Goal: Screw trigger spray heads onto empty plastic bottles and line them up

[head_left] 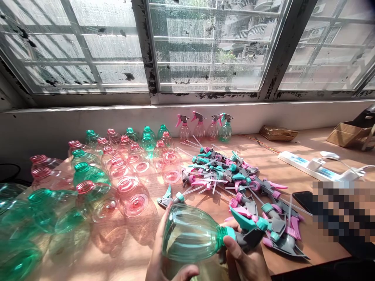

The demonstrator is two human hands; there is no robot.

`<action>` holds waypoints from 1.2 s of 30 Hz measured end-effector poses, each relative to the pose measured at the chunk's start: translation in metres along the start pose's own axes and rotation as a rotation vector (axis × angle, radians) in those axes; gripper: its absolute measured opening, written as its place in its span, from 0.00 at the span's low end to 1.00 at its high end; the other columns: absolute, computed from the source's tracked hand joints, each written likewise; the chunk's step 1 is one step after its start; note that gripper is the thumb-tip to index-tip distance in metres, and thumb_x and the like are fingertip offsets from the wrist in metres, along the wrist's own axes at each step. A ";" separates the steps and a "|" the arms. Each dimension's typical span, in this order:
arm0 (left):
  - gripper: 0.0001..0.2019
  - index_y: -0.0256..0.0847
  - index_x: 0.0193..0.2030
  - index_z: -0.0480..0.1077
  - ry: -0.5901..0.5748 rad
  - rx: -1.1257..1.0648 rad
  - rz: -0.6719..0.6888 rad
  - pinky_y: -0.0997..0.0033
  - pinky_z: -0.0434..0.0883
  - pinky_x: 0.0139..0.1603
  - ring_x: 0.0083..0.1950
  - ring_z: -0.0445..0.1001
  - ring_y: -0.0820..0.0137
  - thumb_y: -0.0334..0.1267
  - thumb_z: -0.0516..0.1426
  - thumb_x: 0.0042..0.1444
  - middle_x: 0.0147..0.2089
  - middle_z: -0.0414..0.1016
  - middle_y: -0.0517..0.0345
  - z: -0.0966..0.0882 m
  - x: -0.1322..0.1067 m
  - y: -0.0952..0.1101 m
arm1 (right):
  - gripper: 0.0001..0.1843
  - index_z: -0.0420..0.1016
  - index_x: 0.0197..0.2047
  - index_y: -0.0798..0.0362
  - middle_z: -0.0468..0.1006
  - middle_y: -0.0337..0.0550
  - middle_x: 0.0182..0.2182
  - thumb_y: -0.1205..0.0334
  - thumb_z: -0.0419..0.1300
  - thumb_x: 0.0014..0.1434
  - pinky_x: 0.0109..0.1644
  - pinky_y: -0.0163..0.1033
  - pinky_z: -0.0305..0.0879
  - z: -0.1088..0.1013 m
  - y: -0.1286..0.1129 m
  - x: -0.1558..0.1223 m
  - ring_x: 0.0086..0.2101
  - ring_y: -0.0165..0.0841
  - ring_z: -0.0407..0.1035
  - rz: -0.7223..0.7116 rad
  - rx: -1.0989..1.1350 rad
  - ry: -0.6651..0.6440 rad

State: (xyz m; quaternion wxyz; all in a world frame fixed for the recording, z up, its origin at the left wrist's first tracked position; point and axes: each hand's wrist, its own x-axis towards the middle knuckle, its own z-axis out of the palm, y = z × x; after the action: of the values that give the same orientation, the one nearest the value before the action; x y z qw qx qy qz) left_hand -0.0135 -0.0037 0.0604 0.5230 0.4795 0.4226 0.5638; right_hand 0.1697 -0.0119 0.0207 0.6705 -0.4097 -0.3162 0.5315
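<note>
A clear green spray bottle [190,234] lies on its side in the air near the table's front edge, its neck pointing right. My left hand [164,261] is wrapped round the bottle's base end. At the neck, my right hand [246,259] grips the teal collar of a grey and teal trigger sprayer head [249,224], which sits on the bottle's mouth. How far the collar is screwed on cannot be seen. Just beyond the bottle, a loose teal and grey sprayer head [170,198] rests on the table.
Open pink bottles [133,197] and green bottles [90,173] crowd the left. A heap of sprayer heads [219,168] with thin tubes covers the middle. Several bottles with heads [199,127] stand by the wall. At right are a white power strip [307,166] and a phone [303,201].
</note>
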 end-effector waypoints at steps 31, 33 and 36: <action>0.42 0.58 0.72 0.68 0.113 0.104 0.072 0.39 0.53 0.79 0.78 0.59 0.39 0.52 0.74 0.50 0.78 0.65 0.54 -0.006 -0.001 -0.036 | 0.19 0.79 0.35 0.51 0.81 0.36 0.21 0.47 0.78 0.53 0.21 0.34 0.69 0.001 -0.004 0.002 0.16 0.32 0.73 0.003 0.056 0.015; 0.46 0.57 0.73 0.66 0.084 0.093 0.074 0.37 0.50 0.79 0.79 0.57 0.38 0.56 0.75 0.48 0.76 0.68 0.52 -0.006 -0.001 -0.033 | 0.19 0.80 0.35 0.51 0.82 0.37 0.21 0.46 0.78 0.53 0.22 0.34 0.69 0.002 -0.004 0.002 0.17 0.33 0.72 0.007 0.037 0.025; 0.43 0.56 0.72 0.68 0.080 0.057 0.091 0.36 0.51 0.79 0.79 0.57 0.39 0.59 0.72 0.50 0.74 0.71 0.49 -0.006 -0.001 -0.030 | 0.20 0.81 0.35 0.50 0.82 0.39 0.20 0.45 0.78 0.52 0.22 0.34 0.68 0.003 -0.004 0.002 0.17 0.32 0.71 0.009 0.028 0.027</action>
State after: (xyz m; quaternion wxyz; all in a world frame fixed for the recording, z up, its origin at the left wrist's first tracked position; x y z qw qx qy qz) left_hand -0.0136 -0.0016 0.0300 0.4657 0.4903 0.4369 0.5932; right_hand 0.1691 -0.0098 0.0255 0.6779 -0.4090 -0.2979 0.5333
